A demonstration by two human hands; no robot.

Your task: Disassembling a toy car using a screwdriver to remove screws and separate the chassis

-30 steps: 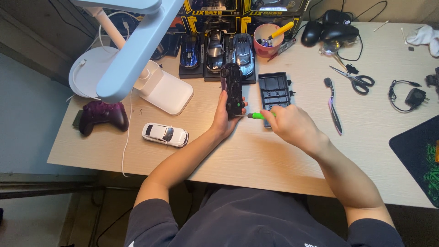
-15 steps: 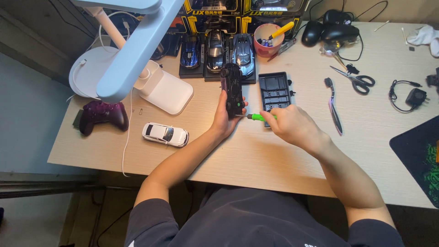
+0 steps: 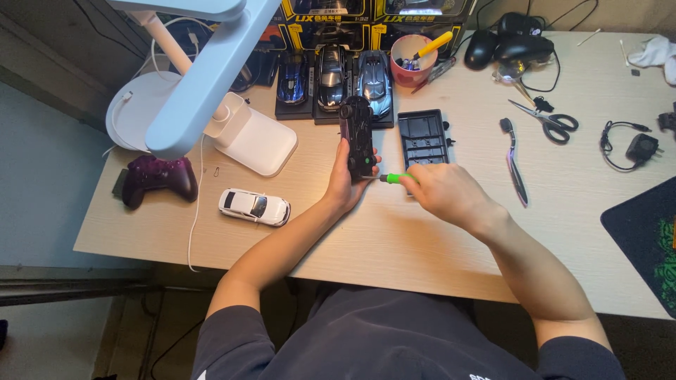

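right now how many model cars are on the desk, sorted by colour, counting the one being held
black model car held in the left hand: 1
black model car on a stand: 1
blue model car on a stand: 1
silver-blue model car on a stand: 1
white model car lying loose: 1
total: 5

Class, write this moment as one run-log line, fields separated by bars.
left hand: holds black model car upright | right hand: holds green screwdriver, tip at car's lower end | black tray beside | white toy car on desk
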